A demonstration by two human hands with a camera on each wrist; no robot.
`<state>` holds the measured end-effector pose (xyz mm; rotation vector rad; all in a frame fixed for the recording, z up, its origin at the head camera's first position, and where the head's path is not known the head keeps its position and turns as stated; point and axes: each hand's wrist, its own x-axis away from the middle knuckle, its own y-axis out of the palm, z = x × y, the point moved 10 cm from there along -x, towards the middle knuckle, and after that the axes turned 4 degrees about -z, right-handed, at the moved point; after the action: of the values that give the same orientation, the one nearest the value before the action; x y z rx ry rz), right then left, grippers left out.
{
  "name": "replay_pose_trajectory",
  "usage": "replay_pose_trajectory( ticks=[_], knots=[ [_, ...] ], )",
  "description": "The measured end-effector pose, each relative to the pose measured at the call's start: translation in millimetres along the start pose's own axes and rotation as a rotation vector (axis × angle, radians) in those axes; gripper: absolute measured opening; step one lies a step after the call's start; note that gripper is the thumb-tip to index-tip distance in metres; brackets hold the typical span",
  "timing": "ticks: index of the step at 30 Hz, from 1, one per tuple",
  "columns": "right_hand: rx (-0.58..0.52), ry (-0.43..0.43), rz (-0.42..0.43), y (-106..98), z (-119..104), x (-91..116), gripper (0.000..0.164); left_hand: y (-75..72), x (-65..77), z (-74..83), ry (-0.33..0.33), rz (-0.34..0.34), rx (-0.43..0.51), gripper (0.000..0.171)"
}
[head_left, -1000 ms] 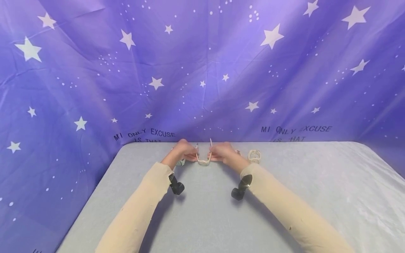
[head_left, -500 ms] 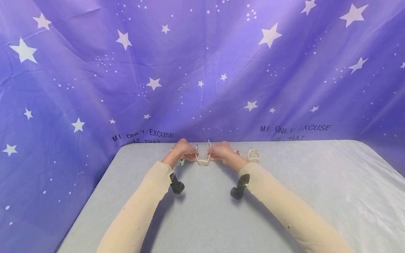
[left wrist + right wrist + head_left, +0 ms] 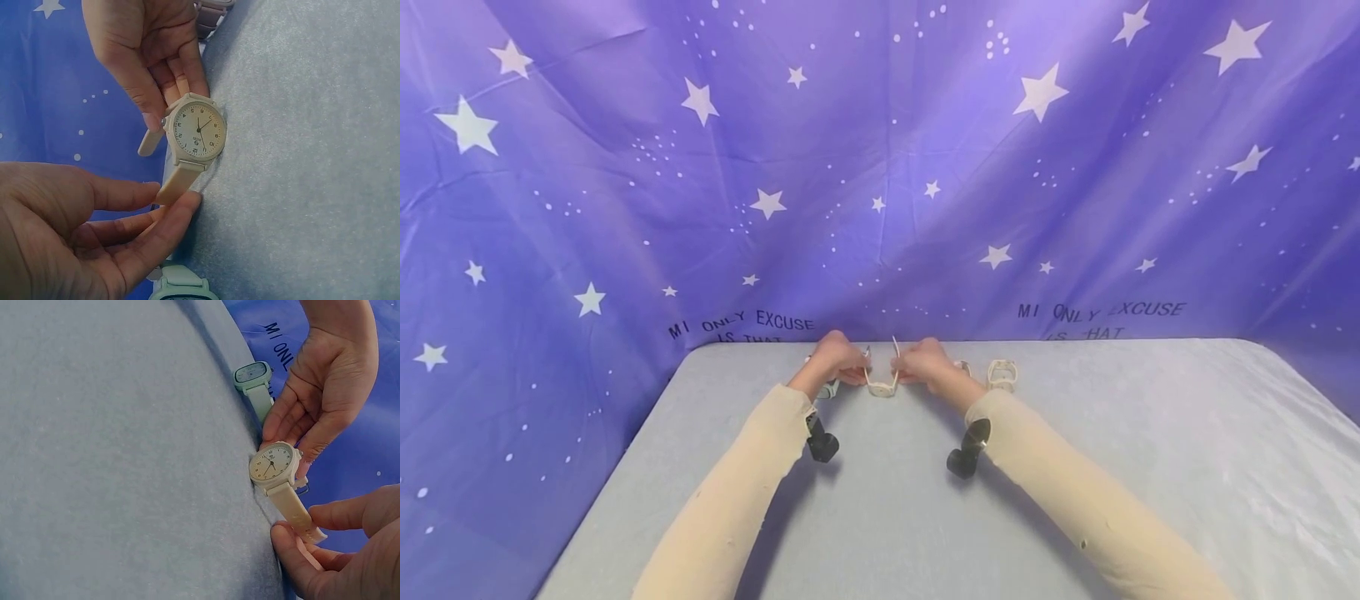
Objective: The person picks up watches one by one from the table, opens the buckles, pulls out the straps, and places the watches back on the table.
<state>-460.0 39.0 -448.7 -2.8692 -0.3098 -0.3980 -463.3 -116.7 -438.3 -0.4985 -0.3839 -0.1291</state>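
A cream wristwatch (image 3: 882, 390) with a round, numbered dial (image 3: 199, 131) is held by both hands near the far edge of the table, its strap ends spread apart and pointing up. My left hand (image 3: 842, 358) pinches one strap half between thumb and fingers, as the left wrist view shows. On the other side, my right hand (image 3: 921, 361) grips the opposite strap (image 3: 292, 509), which has holes along it. A metal buckle shows by the left fingers in the right wrist view. Just beside the left hand lies a mint-green watch (image 3: 253, 372) with a rounded square case.
Right of the right hand stands another cream watch (image 3: 1002, 375), its strap in a loop. A pinkish watch (image 3: 964, 366) is partly hidden behind that hand. Grey cloth covers the table (image 3: 887, 500), and a purple star-printed curtain (image 3: 880, 167) hangs along its far edge.
The head view has shifted slightly. Both hands keep their hold on the cream watch in nearly the same place.
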Motion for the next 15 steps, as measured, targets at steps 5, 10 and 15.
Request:
replay_pose_trajectory(
  ticks=[5, 10, 15],
  knots=[
    [0.011, -0.005, 0.005, -2.1, -2.3, 1.3, 0.028, -1.7, 4.0, 4.5, 0.012, 0.018, -0.012, 0.02],
    [0.029, 0.011, 0.003, -2.2, -0.3, 2.4, 0.027, -2.6, 6.1, 2.7, -0.012, 0.039, -0.041, 0.02],
    [0.056, 0.009, 0.003, -2.3, -0.3, 3.9, 0.027, -3.7, 6.9, 2.0, -0.009, 0.051, -0.057, 0.017]
  ],
)
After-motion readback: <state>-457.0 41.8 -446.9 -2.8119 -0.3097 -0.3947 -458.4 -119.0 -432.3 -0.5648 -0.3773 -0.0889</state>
